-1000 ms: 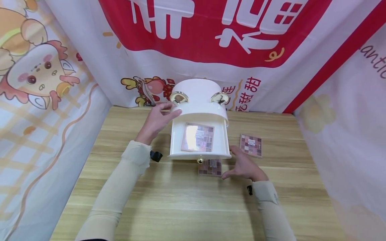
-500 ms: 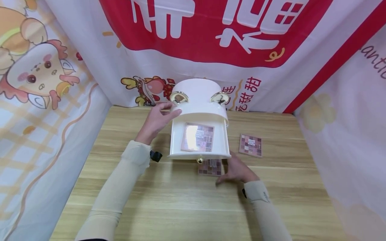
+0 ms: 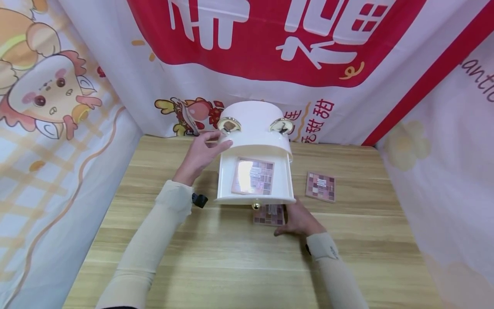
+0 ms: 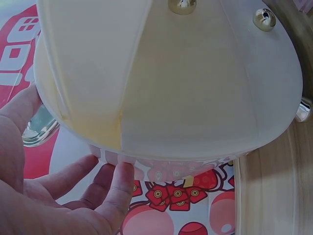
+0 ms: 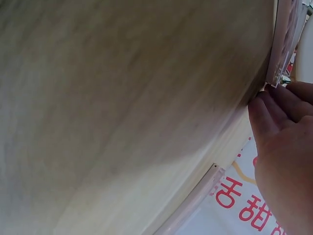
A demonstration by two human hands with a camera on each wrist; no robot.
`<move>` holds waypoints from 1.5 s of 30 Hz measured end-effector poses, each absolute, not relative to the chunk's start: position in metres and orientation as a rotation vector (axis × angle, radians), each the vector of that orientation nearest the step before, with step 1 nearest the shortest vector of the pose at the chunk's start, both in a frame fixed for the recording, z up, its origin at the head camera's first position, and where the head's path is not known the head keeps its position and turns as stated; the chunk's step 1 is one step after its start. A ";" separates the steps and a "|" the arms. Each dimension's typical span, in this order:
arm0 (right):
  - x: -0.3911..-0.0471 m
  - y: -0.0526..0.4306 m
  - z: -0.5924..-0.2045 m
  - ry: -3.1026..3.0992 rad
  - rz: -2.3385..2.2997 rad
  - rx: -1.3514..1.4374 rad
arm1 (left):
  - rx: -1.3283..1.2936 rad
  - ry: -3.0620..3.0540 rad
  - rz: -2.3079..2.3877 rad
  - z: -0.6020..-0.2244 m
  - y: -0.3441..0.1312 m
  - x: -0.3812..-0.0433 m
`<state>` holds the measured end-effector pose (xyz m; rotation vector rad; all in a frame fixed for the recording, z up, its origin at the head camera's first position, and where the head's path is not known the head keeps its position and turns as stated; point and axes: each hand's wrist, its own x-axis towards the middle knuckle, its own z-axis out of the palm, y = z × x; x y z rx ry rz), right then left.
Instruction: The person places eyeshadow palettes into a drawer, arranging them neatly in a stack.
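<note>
A white drawer organizer [image 3: 256,116] stands at the back of the table, with its drawer [image 3: 225,176] pulled out by a gold ball knob [image 3: 256,205]. Inside the drawer lies an eyeshadow palette [image 3: 252,176] under a shiny lid. My left hand [image 3: 200,156] rests its fingertips on the organizer's left side, fingers extended, also seen in the left wrist view. Below the drawer front, a second palette [image 3: 269,215] lies flat on the table, partly hidden. My right hand [image 3: 299,218] is at this palette's right edge, fingertips touching it in the right wrist view [image 5: 288,132].
A third palette [image 3: 321,187] lies on the wooden table [image 3: 231,266] to the right of the organizer. Two gold-rimmed round pieces [image 3: 281,125] sit on the organizer's upper front. Printed cloth [image 3: 251,73] hangs close behind and along both sides.
My right hand has moved left from between the two table palettes to the edge of the one under the drawer. The left hand and organizer stay put.
</note>
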<state>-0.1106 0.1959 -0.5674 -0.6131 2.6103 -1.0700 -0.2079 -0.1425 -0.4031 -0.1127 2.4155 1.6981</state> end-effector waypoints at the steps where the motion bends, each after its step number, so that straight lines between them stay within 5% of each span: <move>1: -0.110 0.196 -0.568 2.613 -1.068 -0.613 | -0.117 2.416 1.694 -0.403 -0.143 -0.208; 26: -0.099 0.198 -0.570 2.535 -1.373 -0.642 | -0.131 2.417 1.697 -0.406 -0.142 -0.205; 45: -0.090 0.232 -0.526 2.676 -1.294 -0.505 | -0.115 2.429 1.677 -0.403 -0.143 -0.207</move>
